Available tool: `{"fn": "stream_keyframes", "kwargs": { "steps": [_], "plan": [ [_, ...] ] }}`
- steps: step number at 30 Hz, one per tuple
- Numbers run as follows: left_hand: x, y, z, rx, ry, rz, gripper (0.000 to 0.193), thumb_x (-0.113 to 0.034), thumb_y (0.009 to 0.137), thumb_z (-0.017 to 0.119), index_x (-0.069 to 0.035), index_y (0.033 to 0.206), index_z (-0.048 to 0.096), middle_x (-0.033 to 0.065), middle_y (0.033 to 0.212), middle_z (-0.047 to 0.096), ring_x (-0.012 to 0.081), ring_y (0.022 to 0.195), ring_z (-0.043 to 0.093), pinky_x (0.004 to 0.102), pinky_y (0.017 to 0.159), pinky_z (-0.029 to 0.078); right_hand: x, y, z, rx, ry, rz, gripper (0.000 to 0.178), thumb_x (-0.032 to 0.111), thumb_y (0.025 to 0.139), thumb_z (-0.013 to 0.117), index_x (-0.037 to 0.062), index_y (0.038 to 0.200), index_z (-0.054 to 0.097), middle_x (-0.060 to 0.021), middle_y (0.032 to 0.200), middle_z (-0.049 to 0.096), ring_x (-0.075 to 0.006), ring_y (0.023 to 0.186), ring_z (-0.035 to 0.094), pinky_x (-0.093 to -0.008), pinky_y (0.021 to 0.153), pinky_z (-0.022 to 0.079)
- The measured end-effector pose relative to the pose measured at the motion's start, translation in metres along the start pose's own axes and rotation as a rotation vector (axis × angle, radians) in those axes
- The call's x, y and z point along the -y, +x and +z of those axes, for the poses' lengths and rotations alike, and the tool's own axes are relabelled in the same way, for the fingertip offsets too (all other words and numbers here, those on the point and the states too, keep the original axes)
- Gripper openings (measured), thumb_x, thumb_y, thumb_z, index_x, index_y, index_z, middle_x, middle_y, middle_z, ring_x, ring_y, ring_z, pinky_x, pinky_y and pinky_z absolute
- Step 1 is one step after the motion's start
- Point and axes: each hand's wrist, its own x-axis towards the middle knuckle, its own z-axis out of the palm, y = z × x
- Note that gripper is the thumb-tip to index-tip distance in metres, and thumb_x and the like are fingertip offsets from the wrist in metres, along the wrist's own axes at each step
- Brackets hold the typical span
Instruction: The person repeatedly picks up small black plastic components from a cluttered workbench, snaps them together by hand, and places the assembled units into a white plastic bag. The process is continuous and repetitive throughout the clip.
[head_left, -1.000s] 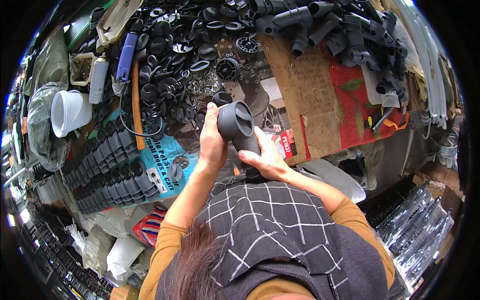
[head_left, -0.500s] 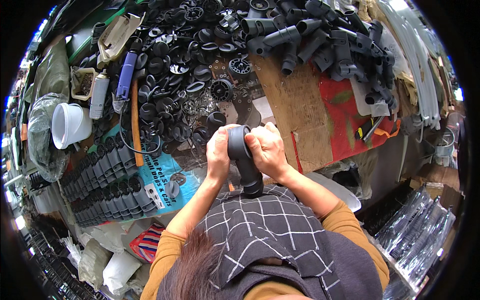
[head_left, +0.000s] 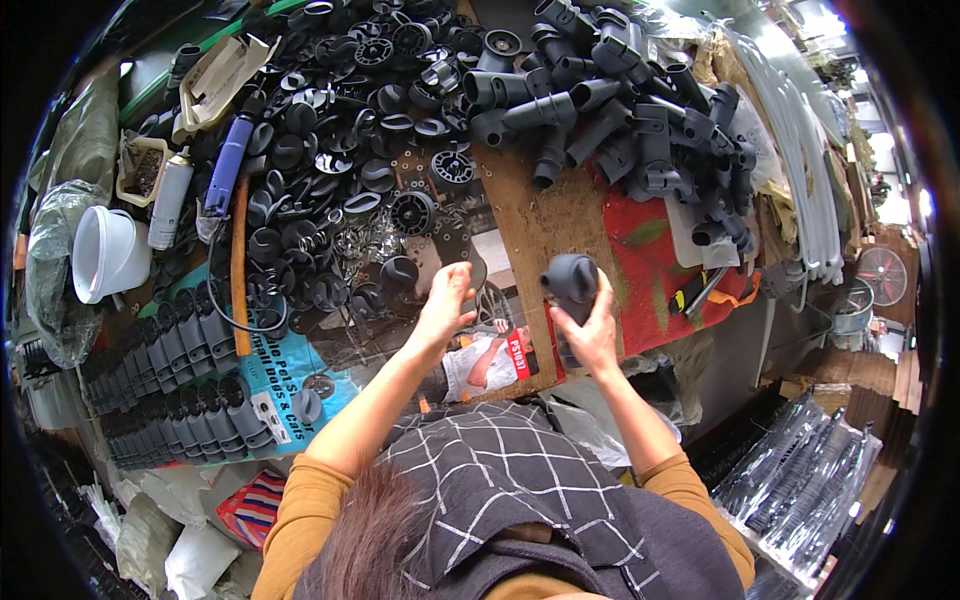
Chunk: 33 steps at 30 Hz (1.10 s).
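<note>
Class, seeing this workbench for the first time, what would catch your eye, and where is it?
A heap of black round caps across the upper left-centre probably draws the eye first, with a pile of dark pipe fittings to its right. Just right of centre, the right hand holds a dark part, and a white bucket shows at the far left.

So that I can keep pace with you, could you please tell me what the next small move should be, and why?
Probably lower the dark fitting onto the brown board: the right hand alone grips it, with that board right beside it in view, while the left hand appears to hold nothing.
</note>
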Motion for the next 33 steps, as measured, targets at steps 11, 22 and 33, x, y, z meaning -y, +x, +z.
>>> {"fn": "stream_keyframes", "kwargs": {
  "steps": [11,22,33],
  "plan": [
    [0.016,-0.016,-0.022,-0.008,0.018,0.017,0.028,-0.029,0.094,0.059,-0.008,0.112,0.059,-0.0010,0.099,0.059,0.0082,0.092,0.055,0.0251,0.079,0.045,0.086,0.228,0.005,-0.327,-0.948,-0.855,0.083,0.015,0.073,0.074,0.0179,0.145,0.032,-0.0100,0.148,0.035,-0.0296,0.138,0.027,-0.0466,0.111,0.024],
    [-0.007,0.002,-0.019,0.005,-0.412,-0.038,0.068,-0.057,0.091,0.051,-0.011,0.137,0.033,0.0146,0.122,0.052,0.0239,0.103,0.059,0.0360,0.087,0.050,0.065,0.061,0.026,0.487,-1.048,-0.954,0.046,0.026,0.066,0.071,0.0067,0.105,0.056,-0.0122,0.097,0.051,-0.0277,0.094,0.052,-0.0436,0.088,0.043],
    [0.048,-0.030,-0.050,-0.046,-0.073,0.181,0.071,-0.004,0.077,0.072,-0.010,0.137,0.033,0.0074,0.108,0.053,0.0178,0.098,0.056,0.0314,0.090,0.047,0.095,0.069,0.157,0.254,-0.235,-0.842,0.028,0.019,0.078,0.069,0.0058,0.101,0.061,-0.0117,0.097,0.058,-0.0312,0.093,0.056,-0.0399,0.082,0.046]
  ]
}}
